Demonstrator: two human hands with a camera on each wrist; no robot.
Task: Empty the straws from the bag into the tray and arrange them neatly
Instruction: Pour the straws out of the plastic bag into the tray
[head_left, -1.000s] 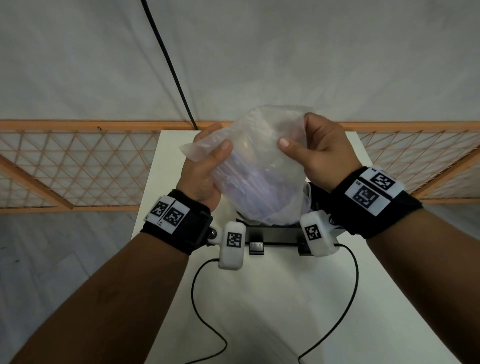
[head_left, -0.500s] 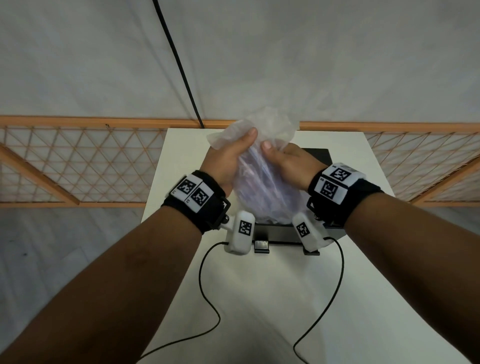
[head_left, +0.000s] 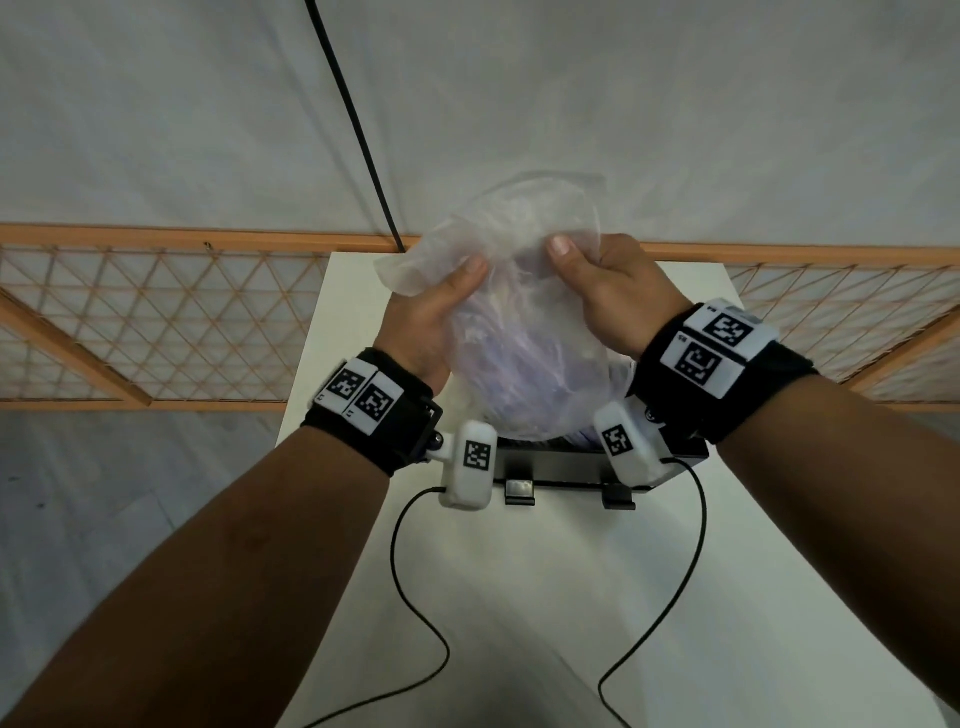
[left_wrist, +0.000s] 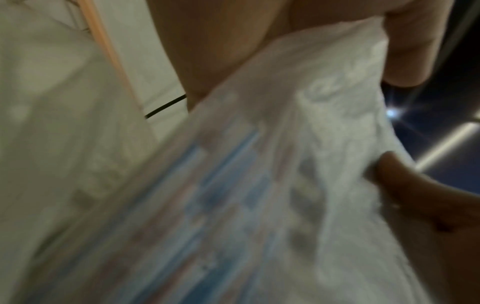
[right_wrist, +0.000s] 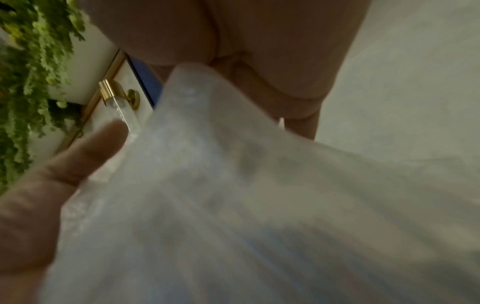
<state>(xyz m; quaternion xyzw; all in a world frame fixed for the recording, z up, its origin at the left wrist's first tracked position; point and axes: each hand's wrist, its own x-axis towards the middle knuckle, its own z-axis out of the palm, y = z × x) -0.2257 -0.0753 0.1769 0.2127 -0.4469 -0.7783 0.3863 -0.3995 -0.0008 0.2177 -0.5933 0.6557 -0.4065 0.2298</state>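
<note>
While both hands hold it above the white surface (head_left: 519, 597), the clear plastic bag (head_left: 524, 332) hangs directly over the black tray (head_left: 566, 470), with its rounded lower end just above the tray's near rim. The left hand (head_left: 426, 327) grips the bag's side at 9 o'clock, thumb pressed across the film; the right hand (head_left: 618, 291) grips it at 3 o'clock, thumb on the front. Crumpled film rises above both thumbs toward 12 o'clock. Straws (left_wrist: 221, 168) with blue and reddish stripes show blurred through the film in the left wrist view. A few straws lie in the tray at the bag's 5 o'clock. Black cables (head_left: 415, 597) trail across the surface toward 6 o'clock.
</note>
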